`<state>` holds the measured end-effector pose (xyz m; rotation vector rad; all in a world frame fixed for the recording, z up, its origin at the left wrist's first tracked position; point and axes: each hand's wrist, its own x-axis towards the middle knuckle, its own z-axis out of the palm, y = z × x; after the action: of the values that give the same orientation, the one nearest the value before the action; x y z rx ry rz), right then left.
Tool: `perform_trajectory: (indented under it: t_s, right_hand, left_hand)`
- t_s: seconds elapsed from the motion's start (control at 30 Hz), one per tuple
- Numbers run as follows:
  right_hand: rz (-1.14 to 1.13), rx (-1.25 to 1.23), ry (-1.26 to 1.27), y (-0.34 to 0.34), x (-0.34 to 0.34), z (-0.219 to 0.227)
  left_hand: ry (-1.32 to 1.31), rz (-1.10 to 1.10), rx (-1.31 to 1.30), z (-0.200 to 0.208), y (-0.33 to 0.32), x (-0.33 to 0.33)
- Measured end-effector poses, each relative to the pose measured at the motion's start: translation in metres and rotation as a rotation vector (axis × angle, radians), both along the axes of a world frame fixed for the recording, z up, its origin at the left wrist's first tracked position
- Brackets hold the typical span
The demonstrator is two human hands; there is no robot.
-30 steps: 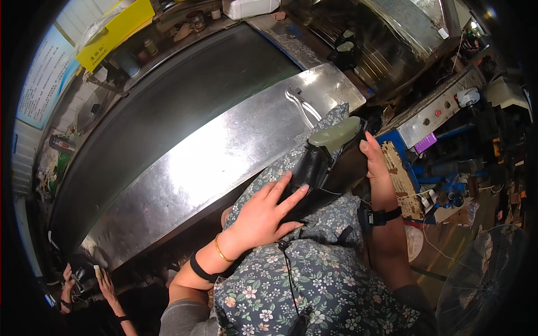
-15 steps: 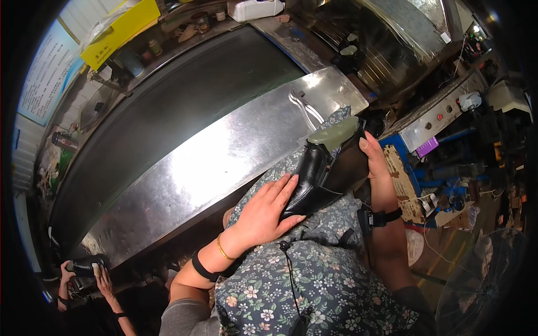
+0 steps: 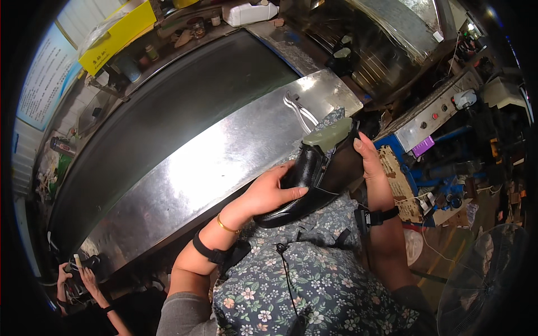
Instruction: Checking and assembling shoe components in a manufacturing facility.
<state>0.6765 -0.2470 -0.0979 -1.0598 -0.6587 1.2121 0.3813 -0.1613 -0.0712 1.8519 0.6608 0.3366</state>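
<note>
A black leather shoe (image 3: 309, 173) lies slantwise above my lap, its toe toward the lower left. Out of its opening rises the top of a green shoe last (image 3: 328, 136). My left hand (image 3: 276, 187) is wrapped round the forefoot, thumb across the upper and the other fingers mostly hidden beyond it. At the heel end, my right hand (image 3: 370, 154) grips the back of the shoe, its thumb on the near side and its fingers hidden underneath. Silver pliers (image 3: 301, 112) lie on the metal ledge just beyond the shoe.
A shiny metal ledge (image 3: 140, 207) runs along a dark conveyor belt (image 3: 168, 95). A co-worker's hands (image 3: 84, 277) hold a dark shoe at the lower left. To the right stand a control panel (image 3: 437, 109) with buttons and a fan (image 3: 485, 285).
My left hand has gone from lying flat on the shoe's side to wrapping round the forefoot, uncovering the toe. My right hand keeps its hold at the heel. The co-worker's hands have shifted.
</note>
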Motion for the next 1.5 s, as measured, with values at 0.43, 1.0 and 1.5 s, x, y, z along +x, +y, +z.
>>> perform_trajectory:
  t_s: [0.43,1.0,1.5]
  right_hand:
    - [0.036,0.031,-0.032,-0.006,0.006,-0.010]
    - [0.026,0.055,0.007,-0.008,0.006,-0.013]
    - [-0.028,-0.118,0.028,0.009,-0.006,0.009]
  left_hand:
    - [-0.177,-0.064,-0.521,0.002,0.000,0.011]
    - [-0.197,-0.228,-0.492,-0.007,0.003,-0.009]
    - [-0.091,-0.189,-0.163,0.003,-0.002,-0.022]
